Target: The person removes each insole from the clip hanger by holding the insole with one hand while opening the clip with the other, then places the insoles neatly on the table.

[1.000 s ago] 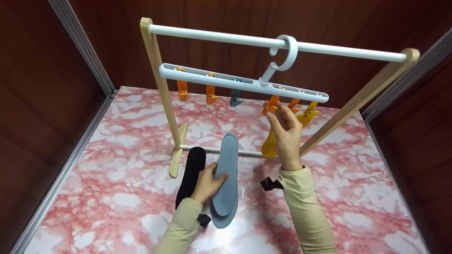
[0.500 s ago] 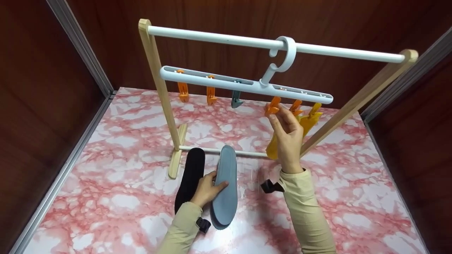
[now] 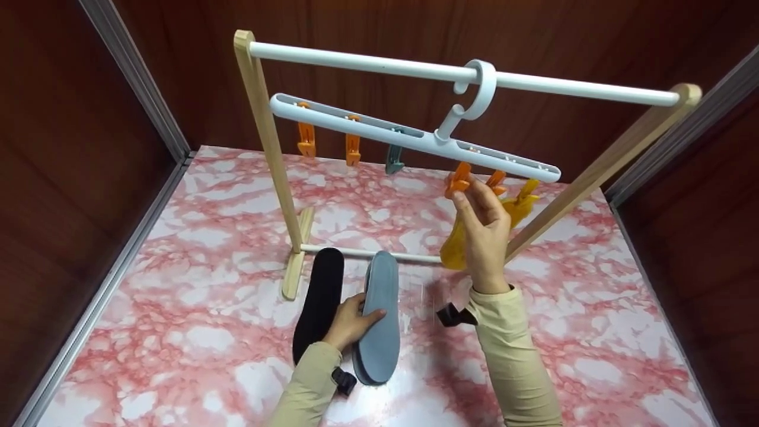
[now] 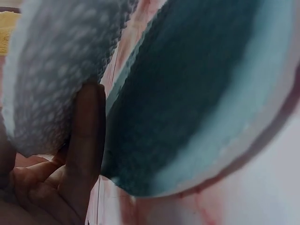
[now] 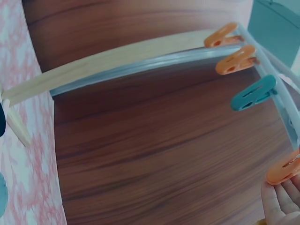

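Near the centre, left hand point(image 3: 354, 323): thumb on top, fingers below, grasps the upper grey insole point(image 3: 382, 332); a lower grey insole point(image 3: 362, 371) lies partly beneath. Just left, one black insole point(image 3: 320, 296), on the marbled surface point(image 3: 207, 338). Farther off, to the right, right hand point(image 3: 487, 231): pinches an orange clip point(image 3: 460, 178) under the white hanger point(image 3: 362, 124). Right of it, a second orange clip point(image 3: 497, 180), a yellow clip point(image 3: 528, 190), a yellow insole point(image 3: 453, 246) hanging below. Hanger's left half: two orange clips, one green clip point(image 3: 394, 155). Hanger tilts, left end higher, hooked over a wooden rack's point(image 3: 267, 136) white rod point(image 3: 367, 62).
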Demonstrator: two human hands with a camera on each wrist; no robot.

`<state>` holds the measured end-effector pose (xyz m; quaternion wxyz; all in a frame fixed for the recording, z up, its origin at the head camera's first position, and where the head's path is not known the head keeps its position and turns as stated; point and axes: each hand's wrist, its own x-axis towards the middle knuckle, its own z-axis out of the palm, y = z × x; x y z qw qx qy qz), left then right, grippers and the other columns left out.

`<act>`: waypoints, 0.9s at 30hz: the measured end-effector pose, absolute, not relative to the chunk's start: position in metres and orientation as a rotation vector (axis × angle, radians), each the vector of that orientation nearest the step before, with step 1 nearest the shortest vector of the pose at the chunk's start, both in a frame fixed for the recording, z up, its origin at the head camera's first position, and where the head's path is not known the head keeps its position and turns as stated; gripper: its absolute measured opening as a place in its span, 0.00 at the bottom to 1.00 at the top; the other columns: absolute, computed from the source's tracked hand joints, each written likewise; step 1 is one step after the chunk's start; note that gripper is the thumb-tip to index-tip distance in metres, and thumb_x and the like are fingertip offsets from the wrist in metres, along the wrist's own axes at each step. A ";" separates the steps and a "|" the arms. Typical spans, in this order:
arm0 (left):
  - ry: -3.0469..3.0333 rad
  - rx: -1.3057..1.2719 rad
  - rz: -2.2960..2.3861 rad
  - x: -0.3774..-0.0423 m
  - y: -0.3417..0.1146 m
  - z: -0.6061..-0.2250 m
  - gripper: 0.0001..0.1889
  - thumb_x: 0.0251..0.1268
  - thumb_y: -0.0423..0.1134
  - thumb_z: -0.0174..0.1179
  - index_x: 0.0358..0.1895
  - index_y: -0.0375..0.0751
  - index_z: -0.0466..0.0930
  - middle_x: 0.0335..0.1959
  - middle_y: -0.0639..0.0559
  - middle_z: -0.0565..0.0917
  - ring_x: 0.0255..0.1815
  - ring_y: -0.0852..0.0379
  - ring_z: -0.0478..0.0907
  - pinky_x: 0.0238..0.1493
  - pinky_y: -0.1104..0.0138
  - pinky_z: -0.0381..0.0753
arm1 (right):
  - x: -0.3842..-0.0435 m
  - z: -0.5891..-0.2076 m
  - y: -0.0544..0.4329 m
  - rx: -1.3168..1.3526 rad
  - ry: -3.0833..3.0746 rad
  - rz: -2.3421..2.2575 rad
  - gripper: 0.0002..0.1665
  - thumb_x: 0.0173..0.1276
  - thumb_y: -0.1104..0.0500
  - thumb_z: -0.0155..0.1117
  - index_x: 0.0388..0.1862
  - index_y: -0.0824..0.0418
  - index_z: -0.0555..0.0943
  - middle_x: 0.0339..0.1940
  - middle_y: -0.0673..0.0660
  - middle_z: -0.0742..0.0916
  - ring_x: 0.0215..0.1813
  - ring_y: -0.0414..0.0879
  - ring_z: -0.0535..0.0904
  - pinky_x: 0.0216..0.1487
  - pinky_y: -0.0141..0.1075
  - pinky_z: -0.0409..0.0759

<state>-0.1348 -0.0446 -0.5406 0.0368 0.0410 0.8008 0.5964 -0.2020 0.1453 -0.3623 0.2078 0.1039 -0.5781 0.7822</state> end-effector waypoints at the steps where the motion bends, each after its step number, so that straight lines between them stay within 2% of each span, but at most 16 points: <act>1: 2.463 0.128 1.831 -0.135 -0.045 -0.541 0.23 0.58 0.36 0.66 0.52 0.22 0.75 0.46 0.27 0.82 0.44 0.36 0.83 0.44 0.52 0.82 | -0.202 -0.363 0.146 0.286 -1.619 2.171 0.22 0.65 0.67 0.62 0.57 0.73 0.76 0.46 0.53 0.85 0.52 0.44 0.81 0.59 0.32 0.75; 12: 2.488 0.110 1.773 -0.135 -0.044 -0.546 0.23 0.57 0.37 0.66 0.52 0.23 0.76 0.45 0.29 0.83 0.44 0.37 0.83 0.45 0.52 0.82 | -0.198 -0.366 0.146 0.308 -1.600 2.137 0.22 0.64 0.69 0.63 0.57 0.75 0.75 0.47 0.54 0.86 0.51 0.44 0.81 0.57 0.32 0.76; 21: 2.607 0.067 1.638 -0.133 -0.041 -0.545 0.21 0.54 0.35 0.67 0.48 0.25 0.76 0.43 0.31 0.83 0.42 0.38 0.82 0.44 0.51 0.81 | -0.196 -0.368 0.146 0.331 -1.625 2.074 0.21 0.66 0.69 0.61 0.57 0.75 0.76 0.50 0.60 0.85 0.52 0.48 0.83 0.57 0.35 0.78; 27: 2.734 0.077 1.549 -0.132 -0.038 -0.543 0.21 0.51 0.35 0.69 0.45 0.26 0.74 0.38 0.32 0.83 0.39 0.37 0.82 0.39 0.50 0.81 | -0.196 -0.370 0.147 0.377 -1.634 2.081 0.20 0.66 0.69 0.61 0.56 0.75 0.77 0.48 0.57 0.86 0.50 0.47 0.84 0.56 0.36 0.78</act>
